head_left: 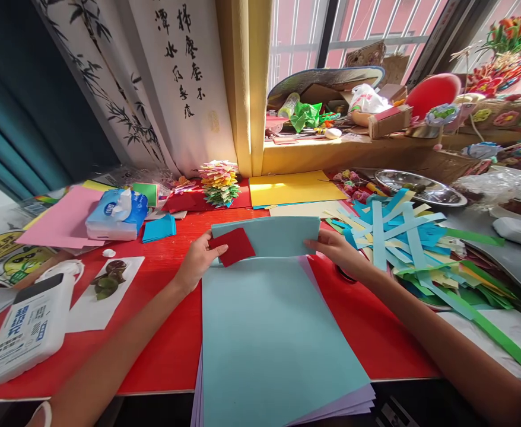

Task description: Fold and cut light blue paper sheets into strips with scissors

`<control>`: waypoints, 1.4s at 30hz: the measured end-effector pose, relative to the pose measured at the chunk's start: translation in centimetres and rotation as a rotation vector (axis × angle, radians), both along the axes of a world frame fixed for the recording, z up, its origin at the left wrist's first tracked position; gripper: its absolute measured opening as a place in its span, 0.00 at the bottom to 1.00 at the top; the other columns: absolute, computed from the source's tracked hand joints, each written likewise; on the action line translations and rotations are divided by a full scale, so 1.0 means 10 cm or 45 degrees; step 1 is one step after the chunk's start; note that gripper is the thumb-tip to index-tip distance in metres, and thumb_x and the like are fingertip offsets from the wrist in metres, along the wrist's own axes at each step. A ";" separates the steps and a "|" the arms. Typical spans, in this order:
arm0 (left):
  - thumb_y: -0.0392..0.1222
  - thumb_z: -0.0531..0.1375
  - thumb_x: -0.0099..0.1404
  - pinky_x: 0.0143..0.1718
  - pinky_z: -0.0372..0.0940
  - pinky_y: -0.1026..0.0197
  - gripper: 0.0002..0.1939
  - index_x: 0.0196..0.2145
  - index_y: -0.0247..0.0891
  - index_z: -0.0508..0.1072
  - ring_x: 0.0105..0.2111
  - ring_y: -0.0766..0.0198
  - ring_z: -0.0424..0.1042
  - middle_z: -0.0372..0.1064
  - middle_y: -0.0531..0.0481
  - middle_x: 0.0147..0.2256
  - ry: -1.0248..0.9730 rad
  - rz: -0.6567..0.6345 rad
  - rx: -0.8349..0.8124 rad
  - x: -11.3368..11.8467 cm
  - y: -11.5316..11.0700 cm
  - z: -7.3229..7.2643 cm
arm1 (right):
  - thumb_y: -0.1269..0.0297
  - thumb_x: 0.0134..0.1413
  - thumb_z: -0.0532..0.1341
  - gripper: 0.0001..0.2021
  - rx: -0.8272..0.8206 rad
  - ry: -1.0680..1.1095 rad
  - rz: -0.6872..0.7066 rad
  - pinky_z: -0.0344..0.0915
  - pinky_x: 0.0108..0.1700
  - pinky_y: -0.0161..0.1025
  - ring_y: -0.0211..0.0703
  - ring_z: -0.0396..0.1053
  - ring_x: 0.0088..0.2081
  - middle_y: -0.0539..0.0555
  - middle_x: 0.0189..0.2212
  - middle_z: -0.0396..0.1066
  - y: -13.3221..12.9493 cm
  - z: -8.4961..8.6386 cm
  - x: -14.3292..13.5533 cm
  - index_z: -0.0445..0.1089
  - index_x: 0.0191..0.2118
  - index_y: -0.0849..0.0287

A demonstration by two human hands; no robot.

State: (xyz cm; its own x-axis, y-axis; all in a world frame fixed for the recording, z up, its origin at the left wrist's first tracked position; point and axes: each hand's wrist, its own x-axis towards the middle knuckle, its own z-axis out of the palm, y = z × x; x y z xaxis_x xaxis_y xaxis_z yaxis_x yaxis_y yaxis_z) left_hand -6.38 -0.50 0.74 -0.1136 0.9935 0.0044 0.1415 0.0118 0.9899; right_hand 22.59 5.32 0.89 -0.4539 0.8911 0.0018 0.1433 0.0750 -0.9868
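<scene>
Between my two hands stretches a light blue paper sheet (282, 237), its far end raised and folded back over the stack. My left hand (200, 261) pinches its left edge, the thumb pressing a small red paper square (234, 246) against it. At the right edge, my right hand (334, 252) grips the same sheet between thumb and fingers. Below the hands the blue paper lies flat, reaching past the table's near edge. Lilac sheets (349, 403) show beneath it.
Paper strips (407, 231) are heaped at right beside a metal bowl (421, 187). At left lie a tissue pack (117, 216), small blue squares (159, 228), pink paper (60, 219) and a white box (29, 332). A folded-paper ornament (219, 184) stands behind, next to yellow paper (294, 188).
</scene>
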 end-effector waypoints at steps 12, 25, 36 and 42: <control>0.44 0.62 0.52 0.41 0.64 0.58 0.19 0.41 0.40 0.62 0.40 0.61 0.69 0.67 0.51 0.38 -0.004 -0.027 0.068 0.02 -0.01 -0.08 | 0.57 0.48 0.61 0.18 -0.032 0.144 -0.015 0.62 0.49 0.42 0.44 0.66 0.45 0.53 0.46 0.69 0.04 -0.18 -0.03 0.68 0.47 0.54; 0.47 0.57 0.58 0.52 0.55 0.55 0.36 0.61 0.53 0.46 0.56 0.52 0.55 0.50 0.50 0.59 0.570 0.039 0.211 0.02 -0.06 0.04 | 0.58 0.50 0.58 0.13 0.007 0.004 -0.012 0.64 0.29 0.36 0.37 0.64 0.25 0.49 0.27 0.67 0.01 -0.06 -0.01 0.66 0.40 0.58; 0.51 0.51 0.63 0.42 0.61 0.60 0.22 0.55 0.50 0.62 0.44 0.57 0.64 0.60 0.50 0.51 0.782 -0.285 0.127 -0.06 -0.10 0.17 | 0.61 0.45 0.64 0.15 -0.118 0.080 0.022 0.66 0.31 0.37 0.39 0.66 0.27 0.51 0.29 0.69 0.08 -0.07 0.11 0.68 0.42 0.57; 0.47 0.47 0.65 0.47 0.60 0.56 0.19 0.52 0.49 0.65 0.45 0.57 0.64 0.65 0.49 0.45 0.918 -0.439 0.051 -0.07 -0.13 0.23 | 0.58 0.46 0.63 0.17 -0.103 0.019 0.034 0.67 0.43 0.44 0.47 0.69 0.39 0.54 0.39 0.70 0.06 -0.02 0.11 0.68 0.44 0.57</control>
